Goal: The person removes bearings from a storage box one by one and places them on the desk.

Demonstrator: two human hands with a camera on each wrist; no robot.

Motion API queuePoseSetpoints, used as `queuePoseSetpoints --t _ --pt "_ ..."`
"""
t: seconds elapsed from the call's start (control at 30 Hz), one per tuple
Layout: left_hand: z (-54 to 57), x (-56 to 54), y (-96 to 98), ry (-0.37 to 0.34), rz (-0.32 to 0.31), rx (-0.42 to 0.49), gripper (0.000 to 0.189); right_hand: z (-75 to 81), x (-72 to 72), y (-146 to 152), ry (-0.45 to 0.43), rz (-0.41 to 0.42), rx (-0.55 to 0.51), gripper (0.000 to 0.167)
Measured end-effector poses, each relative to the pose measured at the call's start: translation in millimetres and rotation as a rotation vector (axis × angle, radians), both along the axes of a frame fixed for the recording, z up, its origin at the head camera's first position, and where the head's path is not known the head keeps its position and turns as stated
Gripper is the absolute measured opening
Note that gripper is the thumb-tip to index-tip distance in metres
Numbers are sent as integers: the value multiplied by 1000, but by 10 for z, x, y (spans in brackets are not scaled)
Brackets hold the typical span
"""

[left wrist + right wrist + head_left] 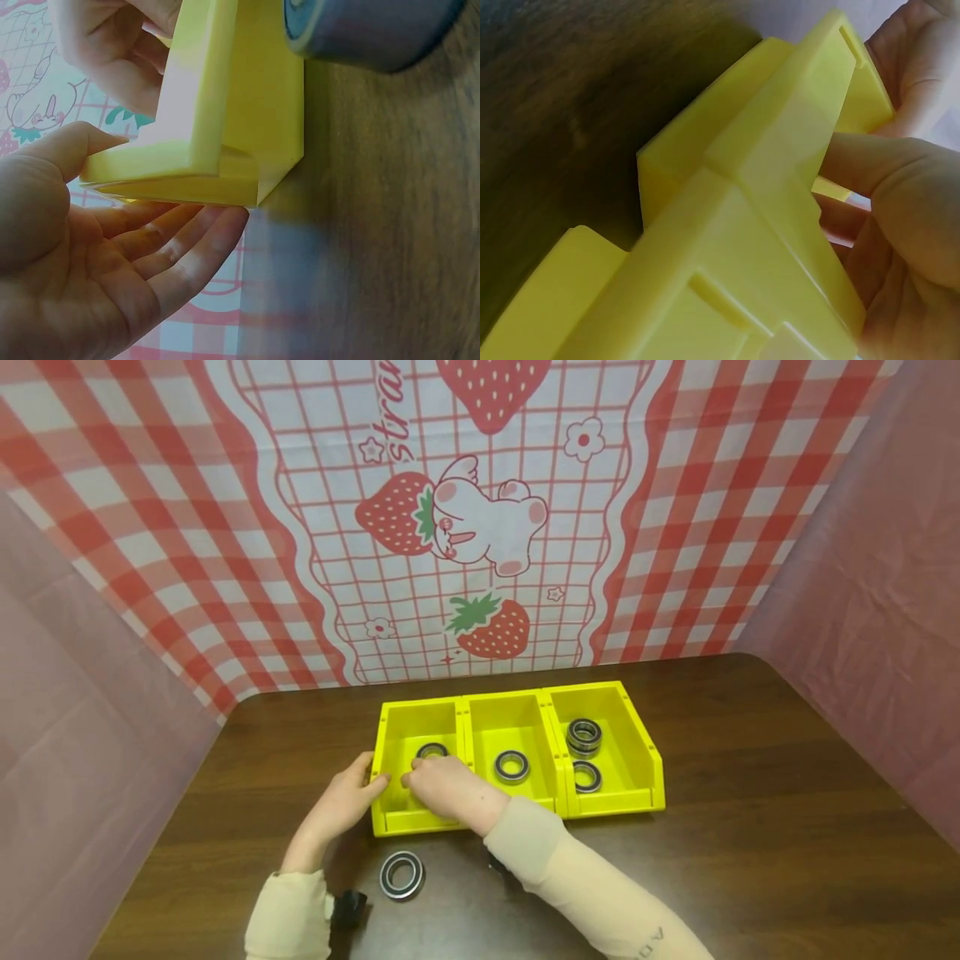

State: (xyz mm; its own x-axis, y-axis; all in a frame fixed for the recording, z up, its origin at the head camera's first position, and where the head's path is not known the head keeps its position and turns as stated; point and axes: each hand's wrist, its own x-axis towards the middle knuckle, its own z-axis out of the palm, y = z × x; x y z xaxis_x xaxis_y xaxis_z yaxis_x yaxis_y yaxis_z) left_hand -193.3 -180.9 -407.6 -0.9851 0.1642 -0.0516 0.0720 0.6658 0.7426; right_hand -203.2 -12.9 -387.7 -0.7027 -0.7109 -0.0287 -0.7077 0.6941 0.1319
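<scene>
My left hand (337,806) grips the left side wall of the left yellow bin (416,823), thumb over the rim and fingers outside, as the left wrist view shows. My right hand (450,789) reaches over the front into that same bin. Its fingertips are hidden, so I cannot tell whether they hold anything. Just behind them lies a ball bearing (432,747), partly covered by the hand. Another bearing (500,767) lies flat in the middle bin (510,714). The right bin (611,803) holds a small stack of bearings (584,724) and one bearing (597,777) nearer the front.
A larger-looking loose bearing (386,877) lies on the brown wooden table (750,827), in front of the left bin and between the forearms. The three bins stand joined side by side. A checked strawberry cloth (487,527) hangs behind the table.
</scene>
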Motion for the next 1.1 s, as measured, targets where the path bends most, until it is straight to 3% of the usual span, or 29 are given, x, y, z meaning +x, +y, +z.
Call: queuePoseSetpoints --t 0.27,0.47,0.67,0.9,1.1 --pt "6 6 2 17 -2 -11 38 -16 -43 -48 -4 -66 37 21" --pt "2 8 2 40 -9 -9 37 -34 -59 -110 3 -140 84 31" --pt "-3 22 3 78 -21 4 40 -61 -66 -137 9 -194 105 26" --pt "-37 -11 -15 11 0 11 39 -88 -42 -163 67 -235 154 19" --pt "-21 -13 -16 4 -1 3 39 -99 -37 -166 76 -257 171 20"
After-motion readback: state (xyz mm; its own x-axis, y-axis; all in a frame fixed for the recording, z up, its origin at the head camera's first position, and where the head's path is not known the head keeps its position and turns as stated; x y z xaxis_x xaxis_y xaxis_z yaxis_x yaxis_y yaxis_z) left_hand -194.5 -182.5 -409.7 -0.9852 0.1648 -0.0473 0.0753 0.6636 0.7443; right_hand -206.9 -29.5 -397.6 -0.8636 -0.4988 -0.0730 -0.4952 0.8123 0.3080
